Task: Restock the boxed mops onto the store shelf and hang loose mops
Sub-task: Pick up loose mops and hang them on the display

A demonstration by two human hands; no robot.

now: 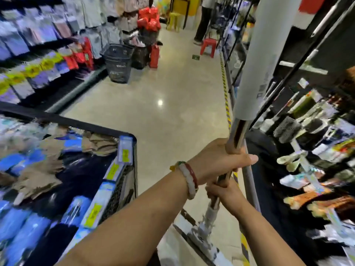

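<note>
We stand in a shop aisle with a shiny pale floor (169, 89). On our left is a low bin (76, 162) full of blue and tan packets with yellow price tags. Further up the aisle on the left, shelves hold hanging packs, and a dark basket (118, 62) sits on the floor beside them. On our right is a dark shelf (307, 131) packed with brushes and cleaning things. A person (203, 20) stands far down the aisle near a red stool (208, 47).

We hold a mop (237, 135) upright in front of us, close to the right shelf. Its pole is shiny metal with a grey sleeve on the upper part. Its flat white head (201, 239) is down by the floor.

Our left hand (217, 162), with a bracelet on the wrist, wraps tightly around the pole. Our right hand (224, 194) grips the pole just below, touching the left.
</note>
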